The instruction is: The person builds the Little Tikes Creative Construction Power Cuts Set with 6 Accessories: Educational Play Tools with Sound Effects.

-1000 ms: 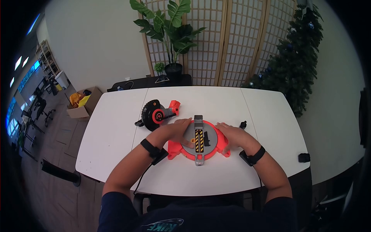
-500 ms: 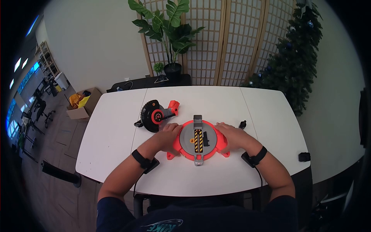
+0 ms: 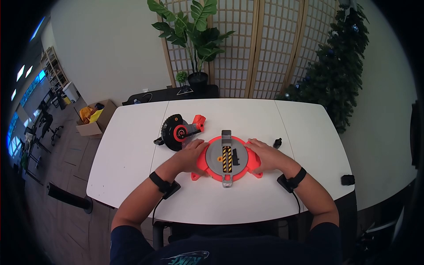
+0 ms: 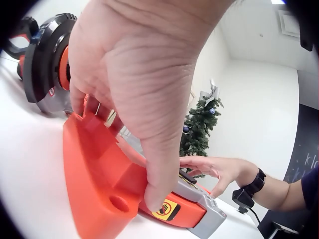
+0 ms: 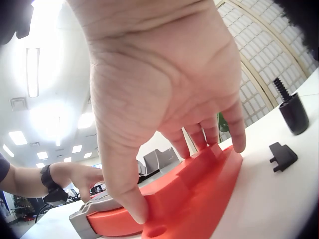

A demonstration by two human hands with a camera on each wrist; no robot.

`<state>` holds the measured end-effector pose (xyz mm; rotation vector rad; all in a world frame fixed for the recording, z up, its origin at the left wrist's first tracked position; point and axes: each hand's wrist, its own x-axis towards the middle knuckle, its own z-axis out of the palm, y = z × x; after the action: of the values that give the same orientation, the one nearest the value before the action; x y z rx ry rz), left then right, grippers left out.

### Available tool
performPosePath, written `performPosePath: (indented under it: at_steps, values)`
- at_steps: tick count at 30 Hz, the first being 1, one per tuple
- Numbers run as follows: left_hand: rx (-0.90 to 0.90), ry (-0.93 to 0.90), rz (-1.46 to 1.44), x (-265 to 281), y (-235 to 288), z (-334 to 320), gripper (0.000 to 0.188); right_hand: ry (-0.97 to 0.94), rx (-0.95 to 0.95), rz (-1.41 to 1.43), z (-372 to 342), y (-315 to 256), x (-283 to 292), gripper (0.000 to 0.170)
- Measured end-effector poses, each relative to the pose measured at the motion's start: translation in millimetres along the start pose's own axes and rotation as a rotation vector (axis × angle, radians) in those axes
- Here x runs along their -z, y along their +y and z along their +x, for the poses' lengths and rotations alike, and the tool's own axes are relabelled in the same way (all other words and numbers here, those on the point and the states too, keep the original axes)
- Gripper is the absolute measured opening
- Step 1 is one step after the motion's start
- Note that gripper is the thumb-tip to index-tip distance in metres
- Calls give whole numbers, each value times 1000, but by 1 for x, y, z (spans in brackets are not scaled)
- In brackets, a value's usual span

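Note:
A toy mitre saw base sits on the white table in front of me, with a round grey top, a yellow-and-black striped slot and red-orange side wings. My left hand grips its left wing, the thumb on the near side and the fingers on the far side. On the right wing, my right hand holds on in the same way, its thumb near a round hole. Behind the left hand stands the toy saw head, with a black blade guard and red handle.
Right of the base lie a black threaded knob and a small black clip-like piece. A black box is at the table's right edge. Behind the table are a potted plant and a folding screen.
My left hand has moved left, off the grey top and onto the left wing. The right hand stays at the right wing. The base has barely shifted.

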<state>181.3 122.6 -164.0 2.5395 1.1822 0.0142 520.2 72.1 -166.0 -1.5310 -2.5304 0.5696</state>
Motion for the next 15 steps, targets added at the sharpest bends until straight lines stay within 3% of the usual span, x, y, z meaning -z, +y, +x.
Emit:
performPosePath:
  at_steps: [15]
  values:
    - [6,44,-69,-6,-4,4,105,45,-51,-38,6,-4,-11,99]
